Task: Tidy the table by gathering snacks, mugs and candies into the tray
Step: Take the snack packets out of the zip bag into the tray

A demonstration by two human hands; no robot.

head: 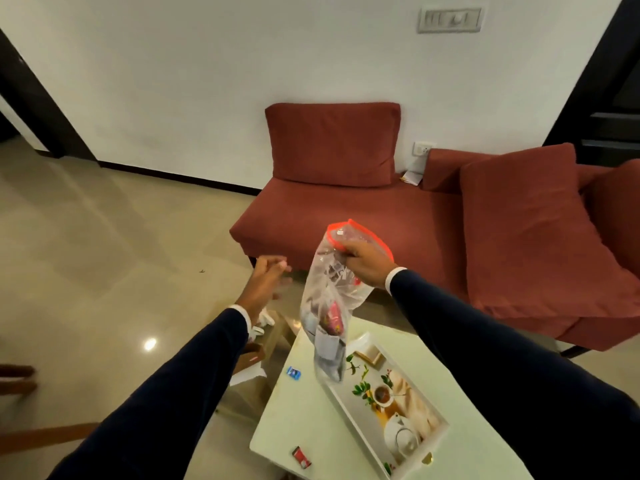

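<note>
Two hands are in view, the left hand (268, 278) and the right hand (367, 263), each at the end of a dark sleeve; one clear plastic bag (329, 306) with an orange-red top edge hangs in the middle of the scene, holding several wrapped items too jumbled to count; one white surface (304, 410) lies near and right of centre; on it, one white tray (349, 410) with a printed picture of tea things; two small wrapped candies lie loose on the surface, one blue candy (293, 372) to the tray's left and one red candy (301, 457) nearer; two red cushions, one far cushion (334, 143) and one right cushion (533, 230), rest on one red sofa (294, 220).
</note>
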